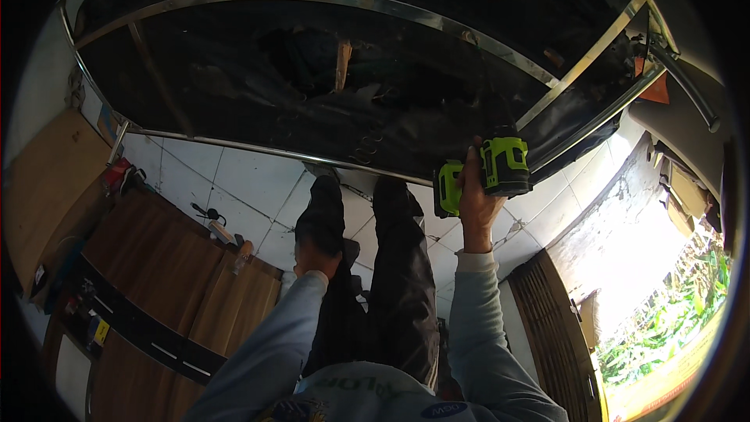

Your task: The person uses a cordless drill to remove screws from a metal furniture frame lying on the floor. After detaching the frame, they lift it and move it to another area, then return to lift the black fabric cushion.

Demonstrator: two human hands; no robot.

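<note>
The bit end of the green-and-black cordless drill vanishes into shadow against the black sheeting above it, its tip indistinguishable. The right hand covers the drill's grip. The left hand is partly masked by the dark trouser leg. Small objects on the wooden boards, left of the legs, are too small to identify.

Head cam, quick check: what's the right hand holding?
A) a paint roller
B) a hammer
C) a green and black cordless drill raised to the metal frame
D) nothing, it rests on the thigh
C: the right hand is wrapped around the grip of the green and black cordless drill, raised to the metal frame; it is the left hand that rests on the thigh.
</note>
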